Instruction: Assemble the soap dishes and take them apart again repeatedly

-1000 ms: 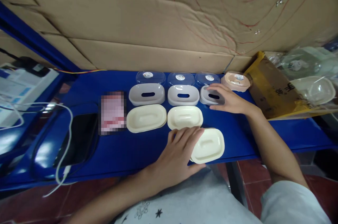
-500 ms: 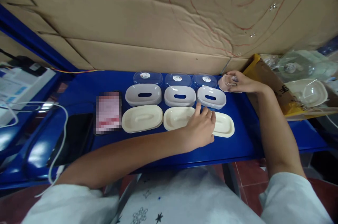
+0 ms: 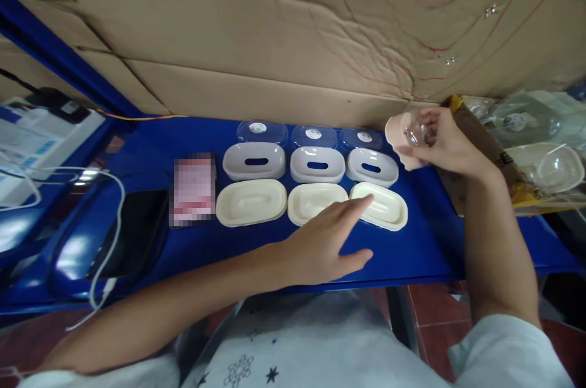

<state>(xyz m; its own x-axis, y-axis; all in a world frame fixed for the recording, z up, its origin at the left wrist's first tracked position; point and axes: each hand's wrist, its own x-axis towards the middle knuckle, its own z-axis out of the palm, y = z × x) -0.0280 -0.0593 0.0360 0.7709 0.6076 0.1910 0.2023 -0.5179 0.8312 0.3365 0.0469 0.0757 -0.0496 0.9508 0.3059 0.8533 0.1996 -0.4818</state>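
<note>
My right hand (image 3: 451,141) grips a peach plastic piece with a wavy edge (image 3: 399,135) and a clear domed part (image 3: 415,130) by its right side. It is tilted above the blue table's right end. My left hand (image 3: 325,244) is open, thumb apart and fingers stretched over the cream oval trays. Its fingertips overlap the right tray (image 3: 384,206); whether they touch it I cannot tell. The hand partly covers the middle tray (image 3: 309,202), while the left tray (image 3: 251,202) lies fully in view. Behind them sit white oval shells with slots, left (image 3: 235,162), middle (image 3: 300,165) and right (image 3: 389,169).
Three clear lids with round stickers (image 3: 314,133) line the back, by the cardboard wall (image 3: 256,77). A cardboard box (image 3: 478,156) of bagged plastic parts stands at right. Left are a blurred pink card-like item (image 3: 193,190), a dark phone-like slab (image 3: 135,232) and a white cable (image 3: 119,217).
My right hand has lifted the peach piece with its clear part off the table, tilting it. My left hand has drawn back towards me and its fingers have straightened.
</note>
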